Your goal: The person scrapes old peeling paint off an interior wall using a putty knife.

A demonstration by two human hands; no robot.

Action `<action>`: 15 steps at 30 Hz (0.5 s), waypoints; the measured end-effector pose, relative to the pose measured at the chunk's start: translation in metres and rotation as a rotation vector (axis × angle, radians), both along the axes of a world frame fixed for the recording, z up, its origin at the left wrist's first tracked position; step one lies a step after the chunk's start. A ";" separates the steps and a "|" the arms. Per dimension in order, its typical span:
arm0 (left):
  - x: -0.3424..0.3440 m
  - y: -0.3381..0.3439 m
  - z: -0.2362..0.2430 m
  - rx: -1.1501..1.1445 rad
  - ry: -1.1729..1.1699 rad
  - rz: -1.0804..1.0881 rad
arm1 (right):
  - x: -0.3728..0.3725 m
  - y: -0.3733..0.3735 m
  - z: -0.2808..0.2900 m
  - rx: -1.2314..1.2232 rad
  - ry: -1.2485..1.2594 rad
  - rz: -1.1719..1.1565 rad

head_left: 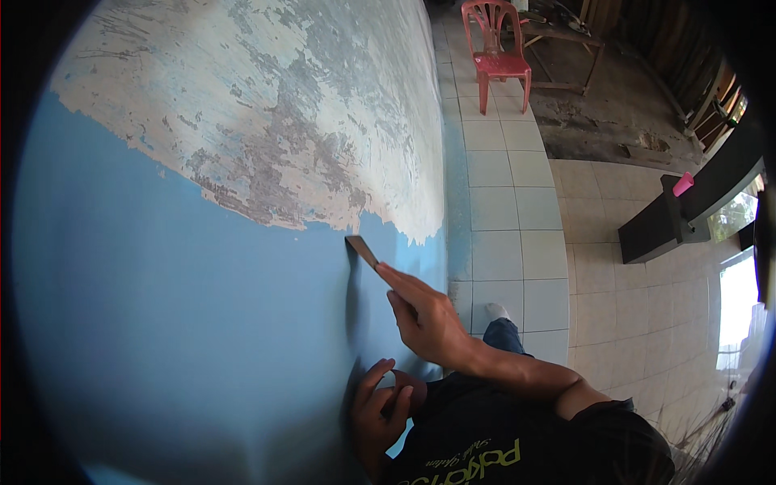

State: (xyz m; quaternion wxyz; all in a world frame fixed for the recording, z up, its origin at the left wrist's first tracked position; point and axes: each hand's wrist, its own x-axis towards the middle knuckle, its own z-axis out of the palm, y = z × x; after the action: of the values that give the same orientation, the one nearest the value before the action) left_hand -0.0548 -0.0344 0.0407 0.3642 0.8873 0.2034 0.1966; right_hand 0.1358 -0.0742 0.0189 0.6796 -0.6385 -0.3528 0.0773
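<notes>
A blue-painted wall (202, 323) fills the left side, with a large ragged patch of bared grey-white plaster (267, 121) on its upper part. My right hand (428, 319) grips a flat scraper (361, 249). The blade's tip is at the blue paint, just below the ragged edge of the patch, and the handle is mostly hidden in my fingers. Lower down, my left hand (378, 416) is close to the wall with its fingers curled around a bent brown strip (414, 390) that looks like sandpaper.
A pale tiled ledge (497, 210) runs along the wall, with my foot (497, 311) on it. Farther along stand a red plastic chair (499, 65) and a wooden table (558, 32). At right, a pink cup (683, 184) rests on a dark structure (651, 230).
</notes>
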 end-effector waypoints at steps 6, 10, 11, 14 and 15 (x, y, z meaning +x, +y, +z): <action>0.003 0.001 -0.001 0.007 -0.013 -0.001 | 0.012 0.004 0.003 0.021 -0.069 -0.053; -0.002 0.003 -0.005 0.028 -0.005 0.002 | 0.001 -0.004 0.002 0.048 -0.073 0.002; -0.003 0.003 -0.006 0.018 0.001 0.012 | 0.002 -0.001 0.002 0.062 -0.078 -0.003; 0.002 0.002 -0.004 0.013 -0.001 0.005 | 0.010 0.000 0.005 0.017 -0.031 -0.016; 0.001 0.002 -0.004 0.016 0.005 0.004 | 0.012 0.002 0.005 0.016 -0.048 -0.019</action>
State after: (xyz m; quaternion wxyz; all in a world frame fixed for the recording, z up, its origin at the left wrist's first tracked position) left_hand -0.0536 -0.0319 0.0372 0.3563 0.8903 0.2044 0.1968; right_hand 0.1474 -0.0725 0.0236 0.6767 -0.6380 -0.3635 0.0528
